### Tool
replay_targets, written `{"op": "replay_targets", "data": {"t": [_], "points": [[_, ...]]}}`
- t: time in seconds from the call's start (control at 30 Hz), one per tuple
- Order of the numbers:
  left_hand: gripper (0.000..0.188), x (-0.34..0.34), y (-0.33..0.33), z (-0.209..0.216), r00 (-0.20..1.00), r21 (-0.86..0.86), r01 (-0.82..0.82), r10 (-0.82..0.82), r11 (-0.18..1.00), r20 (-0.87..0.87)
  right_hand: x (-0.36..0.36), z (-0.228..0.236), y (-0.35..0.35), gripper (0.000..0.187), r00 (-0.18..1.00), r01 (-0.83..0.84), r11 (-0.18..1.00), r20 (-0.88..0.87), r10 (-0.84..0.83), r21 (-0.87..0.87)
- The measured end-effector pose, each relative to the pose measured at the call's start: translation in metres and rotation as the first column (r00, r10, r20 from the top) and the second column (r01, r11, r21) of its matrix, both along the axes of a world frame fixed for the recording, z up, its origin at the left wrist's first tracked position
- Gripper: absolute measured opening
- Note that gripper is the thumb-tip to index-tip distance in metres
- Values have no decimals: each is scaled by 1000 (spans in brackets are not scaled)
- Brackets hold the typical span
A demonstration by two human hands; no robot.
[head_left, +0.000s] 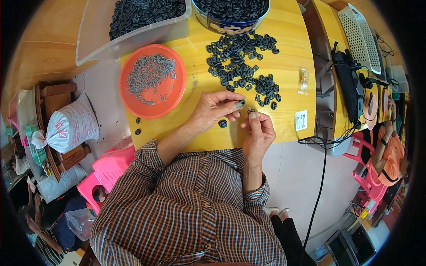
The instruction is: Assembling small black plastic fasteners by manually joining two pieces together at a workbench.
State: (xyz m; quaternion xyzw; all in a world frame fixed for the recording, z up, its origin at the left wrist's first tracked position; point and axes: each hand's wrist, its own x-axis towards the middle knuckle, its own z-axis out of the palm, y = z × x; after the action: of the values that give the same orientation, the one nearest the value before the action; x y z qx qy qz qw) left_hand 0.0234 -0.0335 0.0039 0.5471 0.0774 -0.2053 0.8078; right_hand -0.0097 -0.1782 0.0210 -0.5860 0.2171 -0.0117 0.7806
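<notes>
My left hand pinches a small black plastic piece between thumb and forefinger. Close beside it, my right hand has thumb and fingers pressed together on a tiny piece, too small to make out. The two sets of fingertips nearly meet above the yellow table. Below them lies a single black two-holed cord lock. Just beyond my hands, many similar black pieces are spread in a loose pile. To the left, an orange-red plate holds many small grey metal pieces that look like springs.
A clear plastic bin and a round blue tin, both full of black pieces, stand at the far side. A small clear packet and a white label lie at the right. A black cable hangs there. Other people are at both sides.
</notes>
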Motion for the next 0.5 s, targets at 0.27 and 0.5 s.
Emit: {"op": "replay_targets", "data": {"t": [0.27, 0.5], "points": [[24, -1, -1, -4, 995, -113, -44, 34, 993, -95, 0, 2, -1, 7, 998, -37, 998, -57, 40, 44], [28, 0, 0, 0, 990, -164, -35, 12, 986, -143, -1, -3, -2, 8, 998, -37, 999, -46, 39, 37]]}}
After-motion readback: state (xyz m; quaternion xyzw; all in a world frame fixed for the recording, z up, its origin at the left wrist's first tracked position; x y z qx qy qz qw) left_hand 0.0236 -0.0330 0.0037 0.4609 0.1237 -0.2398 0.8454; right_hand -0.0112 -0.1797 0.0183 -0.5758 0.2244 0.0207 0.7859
